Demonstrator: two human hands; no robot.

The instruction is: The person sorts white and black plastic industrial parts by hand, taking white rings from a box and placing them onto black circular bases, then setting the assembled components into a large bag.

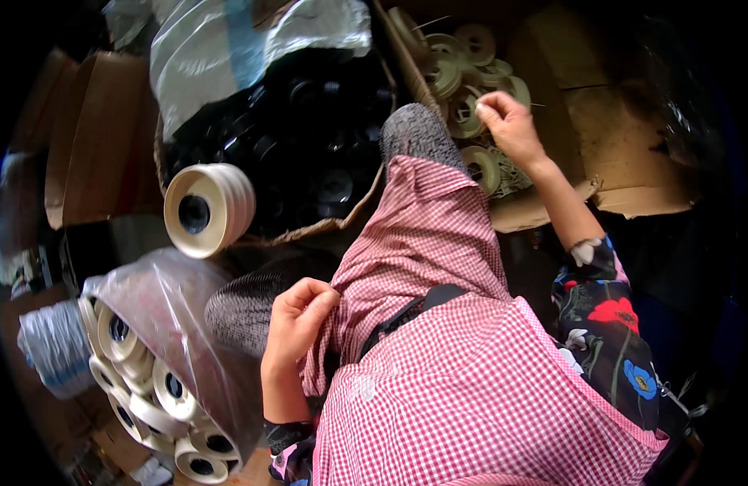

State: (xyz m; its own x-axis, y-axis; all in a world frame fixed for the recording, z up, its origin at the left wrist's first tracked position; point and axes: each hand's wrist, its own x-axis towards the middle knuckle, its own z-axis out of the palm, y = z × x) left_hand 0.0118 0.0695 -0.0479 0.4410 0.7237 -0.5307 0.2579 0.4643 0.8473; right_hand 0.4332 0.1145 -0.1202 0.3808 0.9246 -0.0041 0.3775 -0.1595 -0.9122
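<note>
My right hand is over the open cardboard box on the right, its thumb and fingers pinched together. Whatever those fingertips hold, if anything, is too small to make out. Just beneath and beside it lie several flat cream plastic rings. Closed too, with thumb against curled fingers, my left hand is beside my knee at the edge of the red-checked apron. I cannot see what is in it. A stack of cream spool-like wheels with a dark centre stands at the near left corner of the box of black parts.
Black plastic parts fill a cardboard box in front of me, partly covered by clear plastic film. At lower left a transparent bag spills several cream wheels. Thin pale sticks lie in the right box.
</note>
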